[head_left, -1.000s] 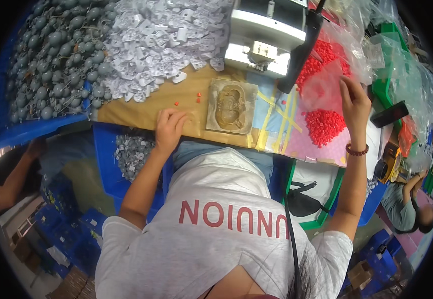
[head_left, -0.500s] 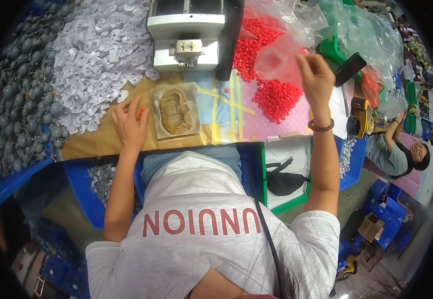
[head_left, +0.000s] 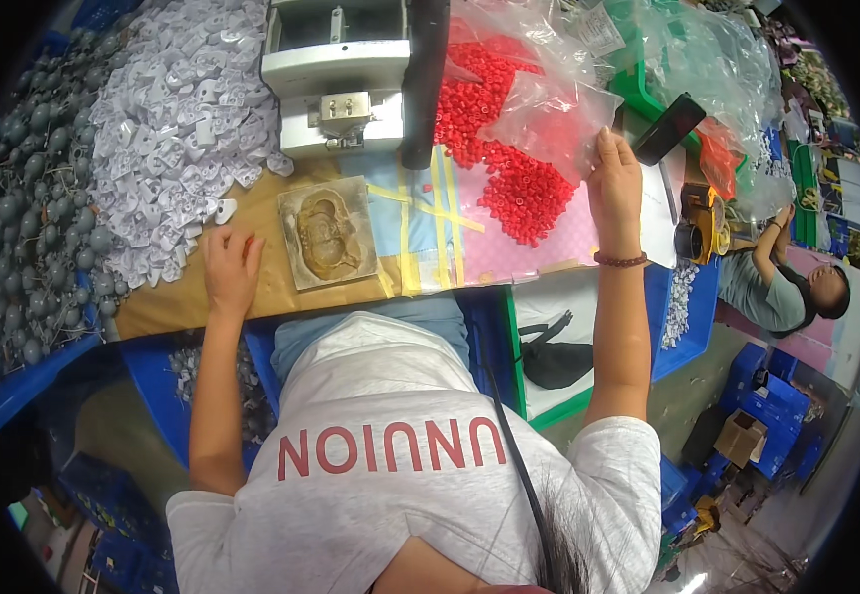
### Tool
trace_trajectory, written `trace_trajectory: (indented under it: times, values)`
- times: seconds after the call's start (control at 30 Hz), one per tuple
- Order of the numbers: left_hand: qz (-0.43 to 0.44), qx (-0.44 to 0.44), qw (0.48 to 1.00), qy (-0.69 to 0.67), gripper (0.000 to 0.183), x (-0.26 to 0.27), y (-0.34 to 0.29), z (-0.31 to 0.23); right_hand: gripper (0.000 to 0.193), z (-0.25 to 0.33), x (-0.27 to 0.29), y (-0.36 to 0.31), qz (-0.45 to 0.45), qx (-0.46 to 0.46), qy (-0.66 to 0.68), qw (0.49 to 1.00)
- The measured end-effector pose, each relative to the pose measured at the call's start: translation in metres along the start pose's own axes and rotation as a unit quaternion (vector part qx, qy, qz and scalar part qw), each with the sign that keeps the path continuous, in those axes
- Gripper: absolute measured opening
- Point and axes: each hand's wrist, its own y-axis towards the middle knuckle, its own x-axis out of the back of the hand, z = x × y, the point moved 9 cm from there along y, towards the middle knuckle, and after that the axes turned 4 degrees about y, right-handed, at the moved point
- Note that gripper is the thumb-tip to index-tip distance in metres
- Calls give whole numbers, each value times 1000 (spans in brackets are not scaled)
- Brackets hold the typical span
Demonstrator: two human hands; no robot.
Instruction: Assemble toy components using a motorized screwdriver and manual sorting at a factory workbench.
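Observation:
My left hand (head_left: 231, 269) rests on the brown-covered table with its fingers curled. A trace of red shows at its fingertips, where small red plastic pieces are mostly hidden. Just right of that hand lies a square block with a rounded hollow (head_left: 329, 236). My right hand (head_left: 616, 194) is raised at the right, its fingertips closed on the edge of a clear plastic bag (head_left: 549, 109). Beneath and beside the bag, a heap of small red plastic pieces (head_left: 527, 201) spreads over a pink sheet.
White plastic parts (head_left: 177, 129) are piled at the far left, beside grey round parts on wires (head_left: 39, 218). A white machine (head_left: 339, 99) stands at the back. Right of my hand are a dark phone (head_left: 669, 129) and a tape roll (head_left: 699, 223). A co-worker (head_left: 776, 282) sits farther right.
My right hand has come down slightly and now meets the bag's edge, which has been drawn out toward it. My left fingers have curled in, hiding most of the red pieces seen before.

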Motion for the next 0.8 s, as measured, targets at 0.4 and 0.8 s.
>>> trace_trajectory:
  times: [0.4,0.8]
  values:
    - [21,-60,997,54,20,-8,4,16,18,60,-31,-6,-45,189,-328,925]
    - [12,36,998,-48,17,-6,17,9,17,61,-38,16,-4,156,-317,935]
